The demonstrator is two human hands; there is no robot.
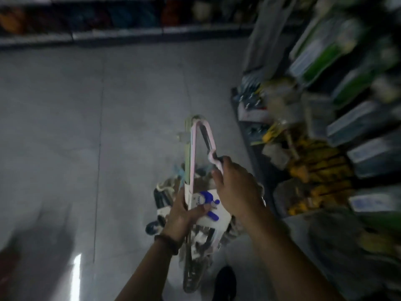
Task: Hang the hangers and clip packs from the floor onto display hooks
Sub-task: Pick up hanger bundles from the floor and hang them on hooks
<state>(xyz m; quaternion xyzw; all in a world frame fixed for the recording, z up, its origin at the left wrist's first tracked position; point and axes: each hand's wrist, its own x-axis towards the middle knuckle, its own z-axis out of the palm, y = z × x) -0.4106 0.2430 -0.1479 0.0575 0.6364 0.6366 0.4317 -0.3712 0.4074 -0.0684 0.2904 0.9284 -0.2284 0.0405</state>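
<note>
A pack of pastel hangers [192, 153], pink and pale green with a white label bearing a blue mark, is held upright over the floor. My left hand [181, 216] grips the pack at its labelled lower end. My right hand [236, 187] grips the pink hook part near the pack's upper right side. Under both hands lies a blurred pile of more hangers and clip packs [195, 246] on the grey floor [86, 127].
A display rack [347, 105] full of hanging packaged goods, green, grey and yellow, runs along the right side. Low shelves [108, 25] with dark goods line the far end of the aisle. A dark shoe [224, 283] shows at the bottom.
</note>
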